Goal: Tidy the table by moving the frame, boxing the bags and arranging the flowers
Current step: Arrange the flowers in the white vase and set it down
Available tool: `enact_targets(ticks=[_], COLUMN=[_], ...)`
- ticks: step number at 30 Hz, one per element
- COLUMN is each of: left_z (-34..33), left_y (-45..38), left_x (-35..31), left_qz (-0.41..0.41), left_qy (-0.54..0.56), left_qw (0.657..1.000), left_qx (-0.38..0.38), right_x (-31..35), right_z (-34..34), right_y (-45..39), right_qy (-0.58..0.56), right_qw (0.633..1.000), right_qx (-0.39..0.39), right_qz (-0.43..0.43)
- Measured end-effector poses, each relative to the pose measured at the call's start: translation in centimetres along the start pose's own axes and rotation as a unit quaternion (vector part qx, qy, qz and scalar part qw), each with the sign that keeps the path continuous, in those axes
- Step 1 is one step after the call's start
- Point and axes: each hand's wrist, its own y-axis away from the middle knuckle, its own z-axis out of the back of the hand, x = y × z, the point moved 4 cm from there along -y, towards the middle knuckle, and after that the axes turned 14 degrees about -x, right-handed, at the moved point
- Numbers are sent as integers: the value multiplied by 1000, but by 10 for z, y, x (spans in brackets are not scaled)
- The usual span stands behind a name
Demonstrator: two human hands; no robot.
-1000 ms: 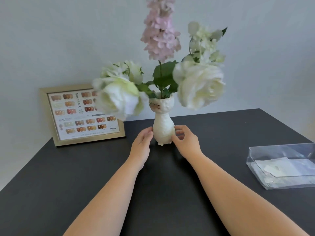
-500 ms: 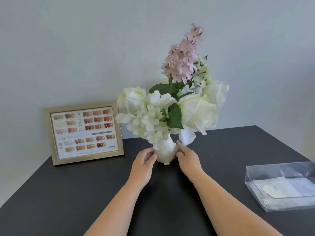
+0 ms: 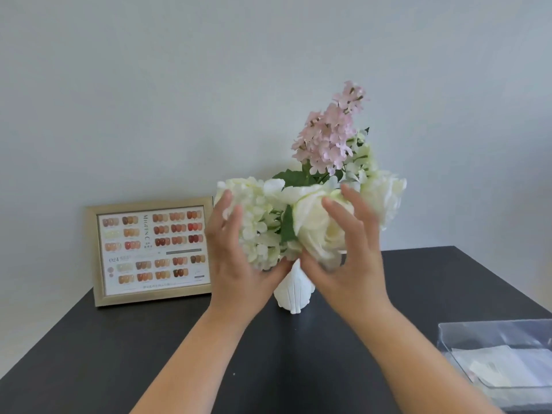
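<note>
Head view: left hand (image 3: 236, 258) and right hand (image 3: 349, 258), fingers spread wide, cup the white flowers (image 3: 301, 222) from both sides. White vase (image 3: 294, 294) stands mid-bench (image 3: 149, 354); frame (image 3: 152, 251) rear-left, clear box (image 3: 501, 363) right.

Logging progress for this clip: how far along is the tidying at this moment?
Looks done: the frame stands against the wall at the back left, and bags lie inside the clear box at right. In hand: the left hand and right hand are open around the white flowers in the vase. Left: finishing that arrangement.
</note>
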Motion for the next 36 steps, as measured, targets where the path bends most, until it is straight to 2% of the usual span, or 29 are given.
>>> enact_targets(ticks=[3, 7, 9, 13, 18, 23, 27, 29, 31, 34, 36], left_z=[-5, -3, -1, -5, -18, -29, -36, -41, -46, -45, -39], left_y=[-20, -25, -28, -47, -67, -74, -80, -85, -85, -74, -68], left_x=[-1, 4, 7, 11, 9, 13, 12, 15, 18, 19, 20], left_qz=[-54, -39, -22, 32, 73, 145, 198, 220, 226, 221, 185], left_qy=[-31, -31, -27, -22, -50, -78, -40, -40, -64, -90, -110], left_qw=[997, 995, 996, 995, 989, 972, 962, 951, 933, 897, 892], left_qx=[53, 87, 88, 90, 123, 167, 186, 213, 272, 371, 398], right_x=[-12, -36, -40, -36, -33, -39, -40, -39, -38, -40, -44], right_z=[8, 19, 20, 10, -10, -12, -11, -10, -6, 8, 24], right_y=[-20, -48, -58, -71, -67, -49, -35, -32, -30, -30, -30], right_qy=[8, -11, -17, 9, 53, 56, 56, 56, 56, 36, 53], right_qw=[997, 978, 971, 976, 987, 979, 977, 977, 975, 983, 995], right_qx=[10, -15, -31, -21, 75, 165, 188, 194, 205, 167, 60], right_qz=[-82, -209, -235, -217, -135, -105, -80, -70, -71, -70, -52])
